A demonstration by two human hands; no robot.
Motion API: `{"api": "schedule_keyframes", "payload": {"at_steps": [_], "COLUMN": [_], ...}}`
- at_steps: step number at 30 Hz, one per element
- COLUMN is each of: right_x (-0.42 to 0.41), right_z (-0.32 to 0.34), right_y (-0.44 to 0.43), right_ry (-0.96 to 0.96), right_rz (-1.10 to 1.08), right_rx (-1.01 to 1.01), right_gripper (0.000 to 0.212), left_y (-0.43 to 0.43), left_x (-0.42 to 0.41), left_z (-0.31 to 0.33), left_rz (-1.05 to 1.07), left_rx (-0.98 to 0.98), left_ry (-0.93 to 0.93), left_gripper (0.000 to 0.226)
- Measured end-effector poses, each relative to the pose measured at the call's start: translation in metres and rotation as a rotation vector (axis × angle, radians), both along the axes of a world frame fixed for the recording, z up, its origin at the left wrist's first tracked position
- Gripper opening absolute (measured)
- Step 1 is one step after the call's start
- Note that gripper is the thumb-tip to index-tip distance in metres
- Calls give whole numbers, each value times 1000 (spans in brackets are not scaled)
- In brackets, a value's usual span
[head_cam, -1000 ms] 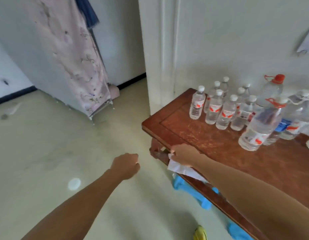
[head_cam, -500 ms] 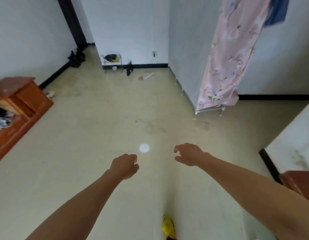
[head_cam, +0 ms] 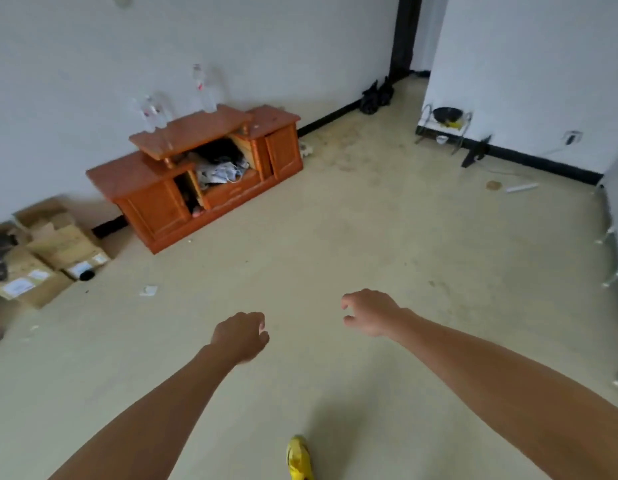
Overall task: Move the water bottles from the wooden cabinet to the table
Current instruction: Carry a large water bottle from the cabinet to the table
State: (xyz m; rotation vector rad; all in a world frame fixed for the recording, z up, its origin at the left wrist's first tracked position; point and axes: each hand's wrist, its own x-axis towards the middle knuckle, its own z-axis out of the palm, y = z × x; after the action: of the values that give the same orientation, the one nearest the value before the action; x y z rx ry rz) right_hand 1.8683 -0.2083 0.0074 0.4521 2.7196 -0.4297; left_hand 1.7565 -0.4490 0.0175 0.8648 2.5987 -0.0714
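Pale floor fills most of the room, with white walls and a black skirting behind. Against the left wall stands the cabinet (head_cam: 155, 202), low and orange-brown, its middle bay open and stuffed with crumpled clutter (head_cam: 221, 169). On its raised top shelf stand the bottles (head_cam: 200, 90), clear and blurred, in two clusters: one at the shelf's left end, one nearer the middle. Each stands upright, long axis vertical, cap up; their number cannot be told.

Both arms reach forward over bare floor, well apart from the cabinet. The bottles lie far ahead and to the left of both hands. The left hand (head_cam: 240, 336) is curled into a loose fist, knuckles up, and holds nothing. The right hand (head_cam: 370, 311) hangs relaxed, thumb and fingers gently bent with a gap between them, and holds nothing.

Boxes (head_cam: 51, 251) sit on the floor left of the cabinet. A yellow shoe (head_cam: 299, 459) shows at the bottom edge. A wire rack (head_cam: 444, 126) stands by the far right wall, dark bags (head_cam: 377, 95) near the doorway.
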Motion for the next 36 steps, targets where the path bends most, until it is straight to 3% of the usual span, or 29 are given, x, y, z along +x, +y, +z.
{"api": "schedule_keyframes", "payload": {"at_steps": [6,15,25,36], "right_x": [-176,-384,-600,-861], "right_z": [-9,21,-16,5], "right_y": [18,86,216,327], "right_ry": [-3,45,8,4], "right_rz": [115,57,71,211], "right_rx": [15,18,4,49], "right_gripper": [39,40,40,41], "left_y": [12,70,203,300], "left_x": [-148,-362,-573,-795], "left_z": [-13,25,-3,2], "left_rz": [119,136,129,258], "left_rx": [6,35,92,155], "left_ry": [6,47,8,2], "left_gripper": [32,32,31,28]}}
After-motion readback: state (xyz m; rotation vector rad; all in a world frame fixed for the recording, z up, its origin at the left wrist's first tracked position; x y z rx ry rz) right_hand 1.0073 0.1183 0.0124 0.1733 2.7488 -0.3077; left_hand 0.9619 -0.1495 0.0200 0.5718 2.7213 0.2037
